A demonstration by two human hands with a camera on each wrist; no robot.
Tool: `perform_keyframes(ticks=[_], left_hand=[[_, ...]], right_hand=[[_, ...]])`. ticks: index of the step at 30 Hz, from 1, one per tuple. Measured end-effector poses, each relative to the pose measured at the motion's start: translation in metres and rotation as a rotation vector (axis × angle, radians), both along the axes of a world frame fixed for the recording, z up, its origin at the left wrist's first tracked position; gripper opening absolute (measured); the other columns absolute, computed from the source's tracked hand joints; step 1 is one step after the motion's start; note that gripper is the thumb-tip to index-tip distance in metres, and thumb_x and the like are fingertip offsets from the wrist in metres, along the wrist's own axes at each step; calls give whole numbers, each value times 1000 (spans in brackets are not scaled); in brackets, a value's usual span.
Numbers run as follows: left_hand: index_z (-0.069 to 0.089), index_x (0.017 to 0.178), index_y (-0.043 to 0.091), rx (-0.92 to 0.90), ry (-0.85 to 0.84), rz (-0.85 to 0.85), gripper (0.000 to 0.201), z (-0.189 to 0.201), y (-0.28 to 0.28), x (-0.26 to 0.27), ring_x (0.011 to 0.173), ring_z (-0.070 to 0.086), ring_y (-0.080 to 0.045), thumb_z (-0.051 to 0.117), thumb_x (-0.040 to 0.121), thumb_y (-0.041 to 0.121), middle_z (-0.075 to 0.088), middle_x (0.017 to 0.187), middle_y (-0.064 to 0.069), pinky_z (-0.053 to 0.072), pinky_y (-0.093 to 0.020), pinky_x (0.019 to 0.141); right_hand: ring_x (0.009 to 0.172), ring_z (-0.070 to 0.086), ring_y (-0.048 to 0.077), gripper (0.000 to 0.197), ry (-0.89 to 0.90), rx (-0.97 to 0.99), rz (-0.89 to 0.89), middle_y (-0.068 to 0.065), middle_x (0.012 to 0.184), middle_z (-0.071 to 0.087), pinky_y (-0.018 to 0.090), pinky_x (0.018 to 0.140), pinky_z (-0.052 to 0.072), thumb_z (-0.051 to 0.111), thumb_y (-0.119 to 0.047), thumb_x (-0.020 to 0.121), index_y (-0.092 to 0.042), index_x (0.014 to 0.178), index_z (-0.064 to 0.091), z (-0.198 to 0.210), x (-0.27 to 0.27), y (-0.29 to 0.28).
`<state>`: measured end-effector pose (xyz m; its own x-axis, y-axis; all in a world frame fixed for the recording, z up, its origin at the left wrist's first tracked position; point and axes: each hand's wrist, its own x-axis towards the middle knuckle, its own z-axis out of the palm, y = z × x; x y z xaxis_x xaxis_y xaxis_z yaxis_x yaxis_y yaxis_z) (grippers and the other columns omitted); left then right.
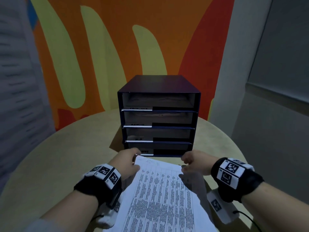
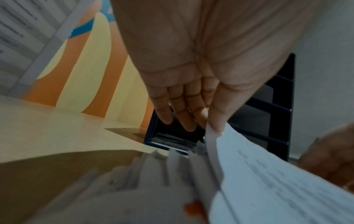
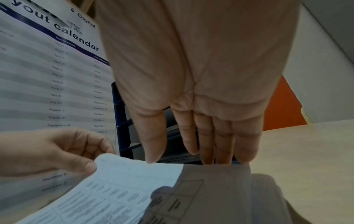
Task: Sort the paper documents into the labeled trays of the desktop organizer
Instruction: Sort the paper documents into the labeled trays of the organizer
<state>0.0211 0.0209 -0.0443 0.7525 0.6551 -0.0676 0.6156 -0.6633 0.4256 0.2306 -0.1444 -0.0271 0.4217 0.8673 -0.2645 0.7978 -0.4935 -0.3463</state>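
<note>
A dark blue organizer [image 1: 158, 84] with labeled trays stacked one above another stands at the back of the round table. A printed sheet with a table of text [image 1: 160, 195] is held just in front of its bottom tray [image 1: 172, 147]. My left hand [image 1: 130, 163] pinches the sheet's far left corner between thumb and fingers [image 2: 210, 125]. My right hand [image 1: 190, 163] holds the far right edge, thumb on top and fingers behind the sheet [image 3: 124, 181]. More papers [image 2: 134, 174] lie under the sheet on the table.
The beige round table [image 1: 66, 156] has bare surface left and right of the organizer. An orange and yellow painted wall [image 1: 117, 47] rises behind it. A payout calendar poster [image 3: 47, 75] hangs at the left. A grey wall [image 1: 275, 97] closes the right side.
</note>
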Motion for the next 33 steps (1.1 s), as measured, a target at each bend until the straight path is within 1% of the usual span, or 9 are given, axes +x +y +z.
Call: perform_keyframes(ticks=[2, 4, 8, 11, 16, 20, 24, 28, 33], left_hand=[[57, 116, 23, -13, -96, 12, 24, 4, -5, -4, 77, 63, -12, 59, 93, 20, 63, 93, 4, 48, -20, 63], [59, 100, 23, -34, -174, 8, 9, 9, -9, -10, 68, 62, -12, 57, 93, 18, 64, 83, 3, 48, -21, 59], [59, 83, 21, -153, -416, 49, 13, 12, -13, -31, 67, 61, -16, 59, 92, 13, 67, 78, -3, 49, -31, 62], [60, 83, 19, -240, -556, 98, 13, 13, -14, -45, 66, 60, -18, 59, 93, 12, 67, 75, -2, 47, -30, 65], [60, 90, 18, -293, -649, 103, 7, 23, -24, -50, 78, 68, -21, 58, 95, 13, 68, 85, -2, 53, -38, 73], [57, 108, 15, -474, -598, 77, 16, 26, -33, -53, 91, 72, -22, 60, 94, 7, 74, 99, -3, 56, -44, 83], [60, 110, 9, -497, -642, 110, 20, 22, -39, -61, 92, 72, -25, 59, 92, 0, 75, 101, -5, 55, -51, 85], [61, 114, 17, -516, -743, 166, 25, 17, -39, -62, 101, 70, -21, 57, 94, 1, 73, 109, -2, 52, -51, 94], [59, 114, 12, -569, -736, 191, 25, 9, -41, -55, 98, 70, -23, 53, 95, -3, 74, 107, -4, 52, -53, 92]], right_hand=[[118, 54, 17, 58, 14, 3, -3, -1, 134, 53, 27, 98, 45, 66, -35, 88, -18, 139, 46, -5, -3, -3], [116, 54, 16, 54, 48, 53, -4, -2, 133, 53, 24, 94, 45, 68, -31, 88, -22, 137, 49, -4, -3, -9], [89, 63, 11, 23, 248, 298, -93, -3, 100, 68, 21, 75, 51, 71, -22, 86, -17, 108, 66, 1, 2, -26], [72, 63, 19, 22, 444, 448, -128, 13, 83, 66, 34, 66, 53, 69, -16, 86, 1, 97, 62, 0, -2, -37], [87, 66, 43, 9, 534, 591, -172, 27, 93, 67, 56, 77, 53, 60, -8, 92, 0, 96, 62, 5, -14, -41], [79, 68, 33, 13, 602, 737, -271, 16, 83, 70, 51, 77, 55, 56, -1, 94, -10, 86, 62, 18, -19, -43], [68, 63, 21, 10, 767, 912, -371, 5, 74, 62, 37, 62, 51, 53, 1, 95, -9, 93, 51, 25, -24, -46], [75, 64, 26, 16, 923, 796, -358, 14, 91, 68, 38, 67, 51, 59, -9, 94, -9, 109, 53, 16, -35, -53], [90, 71, 33, 21, 866, 689, -319, 11, 99, 74, 45, 78, 55, 49, 0, 96, -9, 110, 63, 2, -47, -55]])
